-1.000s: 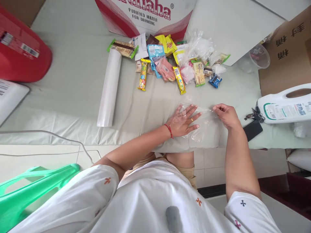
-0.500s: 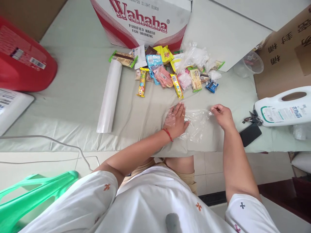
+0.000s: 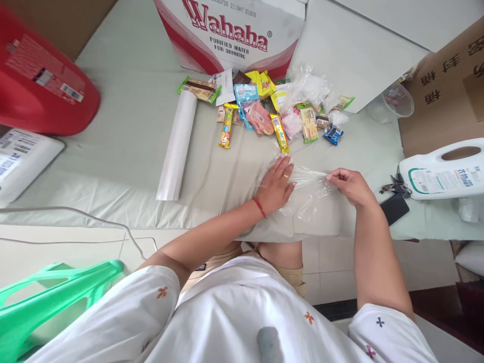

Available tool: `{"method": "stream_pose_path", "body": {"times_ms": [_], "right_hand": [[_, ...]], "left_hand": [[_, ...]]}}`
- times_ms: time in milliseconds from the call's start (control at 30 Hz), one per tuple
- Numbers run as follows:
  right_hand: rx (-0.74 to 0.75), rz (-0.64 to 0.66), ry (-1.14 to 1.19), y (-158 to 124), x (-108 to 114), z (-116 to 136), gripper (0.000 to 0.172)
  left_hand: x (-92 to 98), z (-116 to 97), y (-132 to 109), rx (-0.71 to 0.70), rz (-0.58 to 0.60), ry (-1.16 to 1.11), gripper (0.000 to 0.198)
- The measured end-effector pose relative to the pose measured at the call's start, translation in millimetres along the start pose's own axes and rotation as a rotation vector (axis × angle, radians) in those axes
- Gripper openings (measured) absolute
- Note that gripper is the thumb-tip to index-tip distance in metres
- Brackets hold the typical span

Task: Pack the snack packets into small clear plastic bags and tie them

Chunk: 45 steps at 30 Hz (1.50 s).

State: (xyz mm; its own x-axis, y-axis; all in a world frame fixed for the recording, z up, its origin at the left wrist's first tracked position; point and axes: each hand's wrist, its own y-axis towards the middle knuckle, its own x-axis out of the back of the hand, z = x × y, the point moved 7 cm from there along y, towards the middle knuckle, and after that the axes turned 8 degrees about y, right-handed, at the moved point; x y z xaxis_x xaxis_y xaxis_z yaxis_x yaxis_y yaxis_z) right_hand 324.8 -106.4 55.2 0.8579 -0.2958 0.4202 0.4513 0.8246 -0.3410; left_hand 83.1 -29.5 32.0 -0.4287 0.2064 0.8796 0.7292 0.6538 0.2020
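A thin clear plastic bag (image 3: 305,199) lies crumpled on the cloth in front of me. My left hand (image 3: 275,184) rests flat on its left part, fingers stretched out and pressing it down. At the bag's right side my right hand (image 3: 350,185) pinches a gathered bit of the film, which is drawn into taut folds between the two hands. Just beyond my left fingertips lies a yellow snack stick (image 3: 280,134). Whatever lies beneath my left palm is hidden.
A pile of packaged snacks (image 3: 259,117) lies before the Wahaha carton (image 3: 234,38). A white plastic roll (image 3: 177,146) is at the left, a red container (image 3: 49,80) farther left. On the right are keys (image 3: 395,186), a black phone (image 3: 394,208) and a white detergent bottle (image 3: 442,171).
My right hand has pulled slightly to the right, and the film has gone from loose to stretched in folds. My left hand stays on the bag. The view has shifted a little.
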Motion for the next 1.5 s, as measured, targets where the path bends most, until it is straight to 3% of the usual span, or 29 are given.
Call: {"method": "stream_pose_path", "body": {"times_ms": [100,267,400,567,700,767,833,933,1000,1200,1367,1500], "right_hand": [[-0.111,0.019,0.127,-31,4,-20,0.058],[-0.18,0.044,0.152,-60,-5,-46,0.064],[-0.114,0.061,0.034,-55,-9,-45,0.06],[-0.127,0.258,-0.143,-41,-1,-42,0.05],[0.004,0.099,-0.243,-24,10,-14,0.046],[0.103,0.046,-0.262,-17,-3,8,0.044],[0.144,0.109,-0.293,-12,-31,26,0.045],[0.101,0.24,-0.317,-4,-71,38,0.048],[0.062,0.261,-0.254,3,-83,38,0.045],[0.059,0.061,-0.066,20,-63,35,0.037],[-0.029,0.248,-0.197,9,-80,30,0.041],[-0.058,0.22,-0.091,10,-84,31,0.037]], "left_hand": [[4.9,2,-7,-0.016,0.009,0.017,0.04],[-2.5,-2,-30,-0.177,0.123,0.127,0.053],[0.9,-2,-41,-0.219,0.101,0.191,0.055],[3.6,-1,-42,-0.192,0.118,0.177,0.057],[-0.3,-2,-40,-0.204,0.176,0.158,0.058],[-0.5,-3,-40,-0.209,0.181,0.157,0.058],[0.1,-3,-40,-0.214,0.175,0.156,0.058],[1.6,-3,-40,-0.232,0.153,0.147,0.059],[2.3,-3,-41,-0.255,0.139,0.139,0.061],[2.7,-3,-44,-0.299,0.111,0.106,0.064],[1.3,-2,-42,-0.281,0.106,0.044,0.069],[4.1,3,-39,-0.262,0.083,-0.103,0.071]]}}
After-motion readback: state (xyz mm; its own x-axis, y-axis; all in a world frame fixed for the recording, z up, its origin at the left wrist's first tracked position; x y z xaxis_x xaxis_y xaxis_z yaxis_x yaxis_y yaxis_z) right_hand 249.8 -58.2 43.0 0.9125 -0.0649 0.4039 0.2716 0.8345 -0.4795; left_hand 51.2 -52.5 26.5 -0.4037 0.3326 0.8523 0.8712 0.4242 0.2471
